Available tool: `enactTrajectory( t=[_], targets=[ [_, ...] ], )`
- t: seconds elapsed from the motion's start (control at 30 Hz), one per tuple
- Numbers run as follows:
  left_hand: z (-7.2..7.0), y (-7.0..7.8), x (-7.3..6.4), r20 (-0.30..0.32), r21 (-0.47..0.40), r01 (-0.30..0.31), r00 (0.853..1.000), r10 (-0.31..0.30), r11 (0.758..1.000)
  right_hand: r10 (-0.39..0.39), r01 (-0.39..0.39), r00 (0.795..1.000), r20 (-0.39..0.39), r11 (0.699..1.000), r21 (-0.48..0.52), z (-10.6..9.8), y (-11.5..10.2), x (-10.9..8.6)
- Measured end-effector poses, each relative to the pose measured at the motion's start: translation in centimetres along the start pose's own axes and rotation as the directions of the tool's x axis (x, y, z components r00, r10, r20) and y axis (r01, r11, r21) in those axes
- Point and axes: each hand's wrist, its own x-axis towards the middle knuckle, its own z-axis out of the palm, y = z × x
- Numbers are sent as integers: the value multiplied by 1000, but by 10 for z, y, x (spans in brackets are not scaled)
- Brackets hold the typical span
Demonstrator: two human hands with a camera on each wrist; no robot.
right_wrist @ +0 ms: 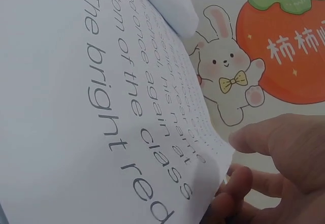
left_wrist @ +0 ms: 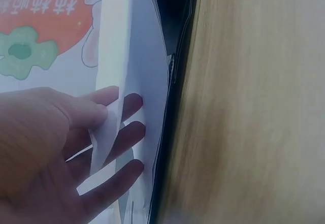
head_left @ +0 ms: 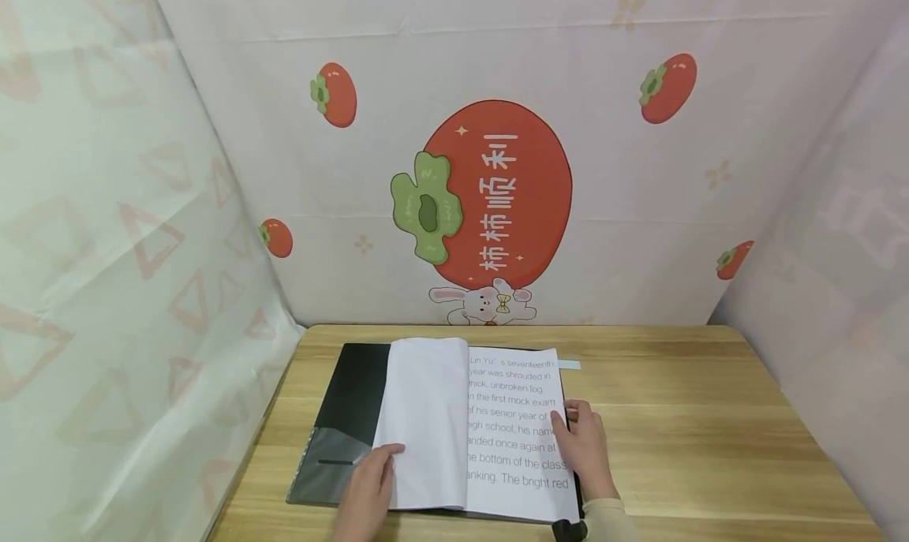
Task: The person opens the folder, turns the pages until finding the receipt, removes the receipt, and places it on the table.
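On the table lies an open black folder [head_left: 360, 380] holding large white pages. Its right-hand page [head_left: 514, 447] carries big printed English text, and a blank white sheet [head_left: 426, 420] curves over on the left. My left hand [head_left: 368, 483] pinches the free edge of the blank sheet; in the left wrist view the thumb is in front of the paper [left_wrist: 114, 56] and several fingers spread behind it. At the right edge of the printed page [right_wrist: 122, 102], my right hand [right_wrist: 279, 168] holds the margin, thumb on top and curled fingers beneath.
A clear plastic pocket [head_left: 323, 467] covers the folder's lower left part. A pale blue tab [head_left: 570, 364] sticks out at its upper right. Wooden tabletop [head_left: 696, 439] extends to the right. A printed curtain [head_left: 604, 266] with persimmons and a rabbit stands behind.
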Motion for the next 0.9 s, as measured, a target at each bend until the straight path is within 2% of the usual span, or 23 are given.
enactTrajectory(
  t=[0.13,0.3,0.7,0.9],
  targets=[
    [-1,-1,0,-27,23,23,999,-22,999,-14,15,1000,-26,999,40,-1,1,1],
    [-3,-5,2,-16,71,61,998,-60,996,4,-1,999,-35,997,83,0,3,2],
    [-6,-13,0,15,99,68,997,-70,993,-2,5,999,-42,998,68,0,3,1],
    [-3,-11,1,50,83,151,987,-155,985,-25,28,998,-49,997,65,-1,4,1]
  ],
)
